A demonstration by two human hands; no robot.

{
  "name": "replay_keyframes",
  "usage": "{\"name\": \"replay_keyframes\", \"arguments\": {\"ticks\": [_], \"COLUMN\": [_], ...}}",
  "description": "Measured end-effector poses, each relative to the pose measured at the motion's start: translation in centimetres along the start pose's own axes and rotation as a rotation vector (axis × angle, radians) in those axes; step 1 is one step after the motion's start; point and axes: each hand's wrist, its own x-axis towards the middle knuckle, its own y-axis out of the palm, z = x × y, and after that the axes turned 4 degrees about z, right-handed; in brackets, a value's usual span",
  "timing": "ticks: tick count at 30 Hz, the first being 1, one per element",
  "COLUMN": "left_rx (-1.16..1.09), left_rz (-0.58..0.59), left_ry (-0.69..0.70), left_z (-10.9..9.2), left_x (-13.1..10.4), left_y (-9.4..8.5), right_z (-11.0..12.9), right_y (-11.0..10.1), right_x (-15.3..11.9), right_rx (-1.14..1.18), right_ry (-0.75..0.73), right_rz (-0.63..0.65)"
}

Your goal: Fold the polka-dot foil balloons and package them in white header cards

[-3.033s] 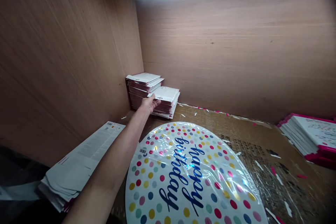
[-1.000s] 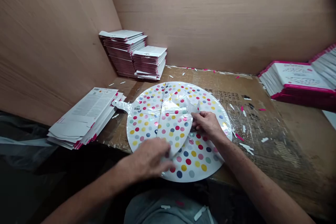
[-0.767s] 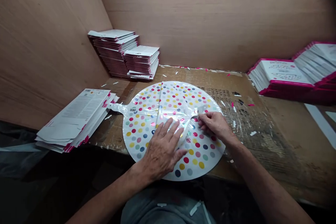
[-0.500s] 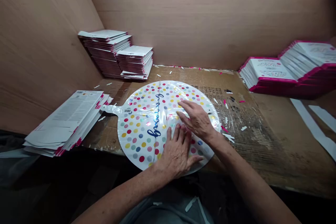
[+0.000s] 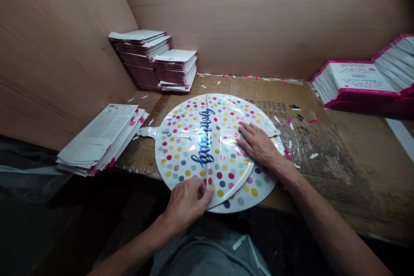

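Observation:
A flat, round foil balloon (image 5: 181, 155) with coloured dots and blue script lettering lies on the cardboard-covered table, its tail pointing left. A crease runs down its middle. Below its lower right edge shows another dotted foil layer (image 5: 255, 192); whether that is a second balloon I cannot tell. My left hand (image 5: 186, 202) is closed on the balloon's near edge beside the crease, thumb against the curled fingers. My right hand (image 5: 260, 144) rests on the balloon's right part, fingers stretched out and palm down.
A pile of printed white sleeves (image 5: 100, 138) lies at the left. Stacked white-and-pink packets (image 5: 174, 71) stand against the back left panel, and more packets (image 5: 359, 79) at the back right. Paper scraps litter the cardboard (image 5: 310, 181). Wooden panels (image 5: 226, 17) rise behind and left.
My left hand has gone from lying flat on the balloon to closing on its near edge. My right hand has lowered onto the foil. The lower layer now shows at the right.

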Motion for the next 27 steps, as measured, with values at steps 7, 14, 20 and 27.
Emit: {"name": "replay_keyframes", "arguments": {"ticks": [7, 14, 20, 27], "left_rx": [-0.996, -0.002, 0.201, 0.048], "left_rz": [0.338, -0.458, -0.077, -0.356], "left_ry": [0.101, 0.687, 0.862, 0.272], "left_z": [-5.3, -3.0, 2.2, 0.5], "left_x": [0.0, 5.6, 11.4, 13.3], "left_y": [-5.0, -7.0, -7.3, -6.2], "right_z": [7.0, 5.9, 3.8, 0.4], "right_y": [-4.3, -1.3, -8.9, -12.1], "right_x": [-8.4, -10.3, -1.9, 10.2], "right_rx": [0.308, 0.151, 0.343, 0.418], "right_ry": [-0.244, -0.306, -0.150, 0.311], "right_rz": [-0.283, -0.331, 0.305, 0.103]}}
